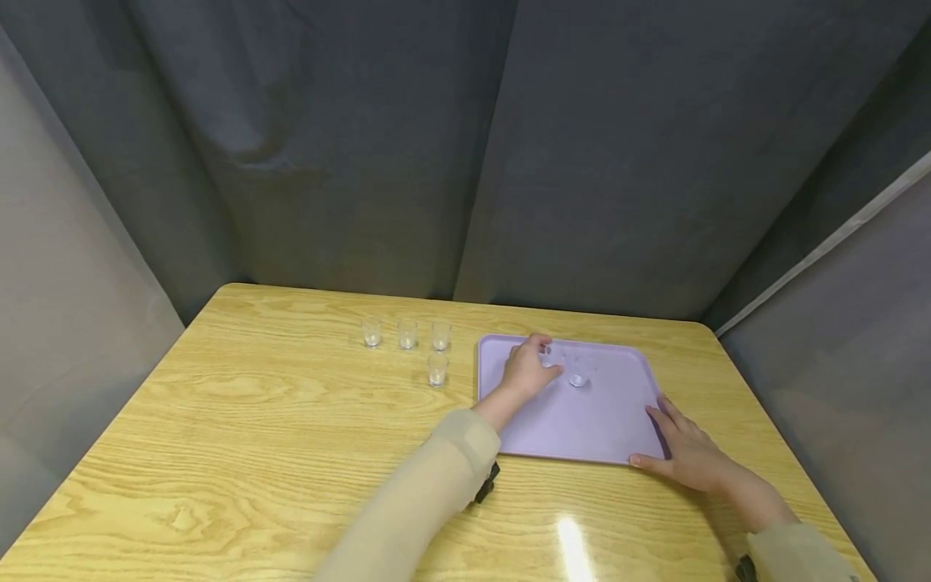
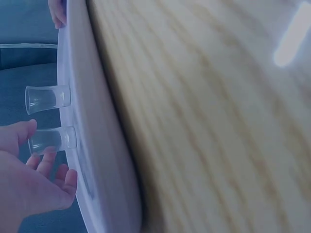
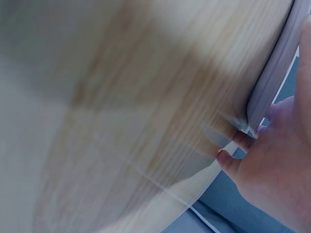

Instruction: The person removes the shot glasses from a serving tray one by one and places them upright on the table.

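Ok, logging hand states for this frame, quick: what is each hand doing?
Left hand: fingers round a small clear glass on the purple tray.
Right hand: open, flat against the tray's near right corner.

Dark grey curtain [image 1: 465,145] draped behind, paler grey panels at both sides, light wood-grain worktop [image 1: 240,453], glare spot near front edge
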